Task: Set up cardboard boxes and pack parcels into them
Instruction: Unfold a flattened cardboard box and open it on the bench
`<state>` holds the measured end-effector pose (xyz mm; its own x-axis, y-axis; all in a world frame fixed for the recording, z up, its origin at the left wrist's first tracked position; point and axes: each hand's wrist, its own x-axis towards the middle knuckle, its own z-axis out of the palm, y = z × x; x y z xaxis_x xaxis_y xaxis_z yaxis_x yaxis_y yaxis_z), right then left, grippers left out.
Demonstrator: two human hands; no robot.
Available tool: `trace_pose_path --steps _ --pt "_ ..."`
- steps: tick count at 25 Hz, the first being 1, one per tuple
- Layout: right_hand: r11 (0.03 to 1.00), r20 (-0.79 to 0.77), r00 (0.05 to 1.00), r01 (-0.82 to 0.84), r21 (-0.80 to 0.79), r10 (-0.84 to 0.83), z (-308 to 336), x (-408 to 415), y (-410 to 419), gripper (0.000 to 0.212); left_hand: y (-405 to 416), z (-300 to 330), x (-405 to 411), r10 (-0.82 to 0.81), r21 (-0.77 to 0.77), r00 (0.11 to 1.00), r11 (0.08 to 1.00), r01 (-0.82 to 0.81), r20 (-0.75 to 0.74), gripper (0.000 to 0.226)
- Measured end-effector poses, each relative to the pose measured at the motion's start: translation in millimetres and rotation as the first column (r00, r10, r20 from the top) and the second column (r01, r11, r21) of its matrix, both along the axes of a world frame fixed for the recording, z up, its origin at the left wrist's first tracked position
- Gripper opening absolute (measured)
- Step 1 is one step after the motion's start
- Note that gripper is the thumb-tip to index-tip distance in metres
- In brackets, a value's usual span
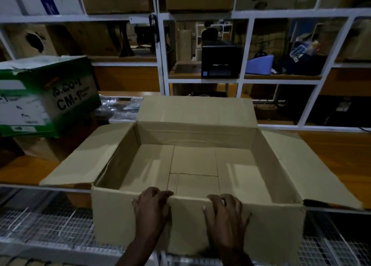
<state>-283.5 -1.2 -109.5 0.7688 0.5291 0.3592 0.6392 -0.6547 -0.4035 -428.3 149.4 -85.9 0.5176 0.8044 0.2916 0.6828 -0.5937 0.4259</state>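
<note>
A large brown cardboard box (192, 137) stands open on the wooden table in front of me, empty inside, with its bottom flaps folded flat. The far flap stands up and the side flaps splay outward. The near flap hangs down over the table's edge. My left hand (151, 207) and my right hand (225, 211) lie side by side on the crease of that near flap, fingers curled over the rim into the box.
A green and white box (46, 97) marked CM-1 sits on another carton at the left. Clear plastic bags (118, 107) lie behind it. White shelving (160, 50) with cartons and a black printer (220, 61) stands behind the table. Wire mesh (50, 223) runs below the table's edge.
</note>
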Motion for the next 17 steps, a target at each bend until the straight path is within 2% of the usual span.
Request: trace_pose_path --steps 2,4,7,9,12,14,17 --pt "0.999 0.057 0.998 0.036 0.005 -0.036 8.1 6.8 -1.0 0.029 9.4 15.0 5.1 0.016 -0.064 0.997 0.998 -0.02 -0.074 0.032" --pt "0.999 0.071 0.996 0.047 0.014 -0.048 18.6 25.6 3.3 0.028 25.0 24.6 18.6 -0.02 -0.067 0.997 0.998 0.015 -0.072 0.043" --pt "1.0 0.044 0.999 -0.009 0.002 0.009 36.5 72.5 27.8 0.038 59.0 28.6 60.9 -0.111 -0.075 0.994 0.991 0.112 0.011 0.062" --pt "0.997 0.03 0.997 -0.07 -0.013 0.071 44.3 104.8 57.1 0.043 83.6 21.4 96.6 -0.105 -0.097 0.993 0.99 0.099 -0.06 0.069" --pt "0.99 0.014 0.994 -0.111 -0.088 0.112 42.1 143.9 105.0 0.048 109.2 7.1 145.0 -0.129 -0.153 0.98 0.983 0.106 -0.153 0.072" --pt "0.969 -0.062 0.985 -0.17 -0.178 0.162 36.9 168.4 135.8 0.053 124.3 2.3 176.8 -0.166 -0.181 0.968 0.975 0.133 -0.186 0.071" --pt "0.926 -0.112 0.969 -0.243 -0.289 0.22 36.5 206.9 177.0 0.06 155.2 5.2 222.8 -0.204 -0.138 0.944 0.975 0.173 -0.259 0.074"
